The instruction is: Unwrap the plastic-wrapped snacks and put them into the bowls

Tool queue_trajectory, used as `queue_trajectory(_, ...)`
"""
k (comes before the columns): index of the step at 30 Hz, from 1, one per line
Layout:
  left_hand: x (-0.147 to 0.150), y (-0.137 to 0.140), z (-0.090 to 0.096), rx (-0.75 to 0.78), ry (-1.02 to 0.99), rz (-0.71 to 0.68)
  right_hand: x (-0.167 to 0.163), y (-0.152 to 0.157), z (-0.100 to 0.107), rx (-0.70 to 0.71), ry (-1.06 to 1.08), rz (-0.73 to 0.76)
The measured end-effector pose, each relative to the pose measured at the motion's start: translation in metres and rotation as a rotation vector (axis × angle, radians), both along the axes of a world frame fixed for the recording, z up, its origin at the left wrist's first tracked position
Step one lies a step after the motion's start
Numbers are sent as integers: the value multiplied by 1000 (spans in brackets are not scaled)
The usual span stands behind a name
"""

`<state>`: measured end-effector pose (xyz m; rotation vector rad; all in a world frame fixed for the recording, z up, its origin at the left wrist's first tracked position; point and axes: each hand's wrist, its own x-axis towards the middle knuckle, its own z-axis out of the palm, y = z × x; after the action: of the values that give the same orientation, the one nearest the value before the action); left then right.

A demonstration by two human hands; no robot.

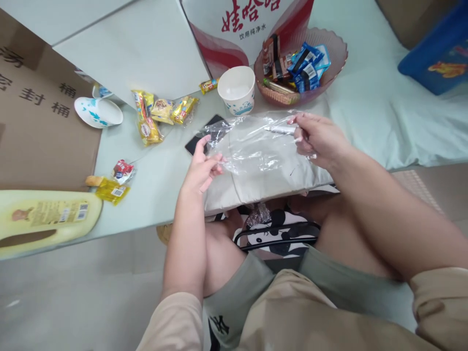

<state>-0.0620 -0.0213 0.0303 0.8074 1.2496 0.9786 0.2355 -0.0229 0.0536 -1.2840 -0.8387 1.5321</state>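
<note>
A clear plastic bag (252,146) is stretched between my two hands above the table edge. My left hand (202,165) grips its left end, fingers partly spread. The right end is pinched in my right hand (318,139), which also has a slim silvery tool (281,129) with a narrow tip in its fingers; whether it is a pen or a blade I cannot tell. Behind the bag's left part lies a dark phone (193,141). A white paper cup (237,92) stands upright just beyond the bag.
A pinkish glass bowl (338,58) holds several wrapped snacks. Yellow snack packets (149,129) and a paper cup on its side (98,112) lie to the left, near a yellow bottle (76,214). Cartons (40,122) line the back and left; a blue container (435,63) is at right.
</note>
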Motion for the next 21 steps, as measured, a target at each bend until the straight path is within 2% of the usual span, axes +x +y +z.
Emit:
queue_trajectory(4, -1, -4, 3, 103, -137, 154, 0, -3, 3, 2, -61, -5)
queue_trajectory(7, 15, -15, 6, 69, -216, 58, -7, -6, 6, -10, -79, -29)
queue_trajectory(10, 27, -22, 9, -22, -105, -44, -11, -6, 7, -5, -88, -64)
queue_trajectory(12, 24, -22, 11, -15, -28, 22, -8, -4, 6, -5, -97, -92)
queue_trajectory(14, 16, -20, 14, 24, -5, 151, -1, -2, 5, -16, -117, -132)
queue_trajectory(16, 9, -17, 15, 57, -21, 286, 5, 0, 4, -22, -135, -159)
queue_trajectory(18, 10, -16, 15, 48, -64, 341, 6, 0, 2, -19, -147, -152)
queue_trajectory(21, 27, -18, 13, -48, -126, 212, -1, -3, 0, -22, -181, -77)
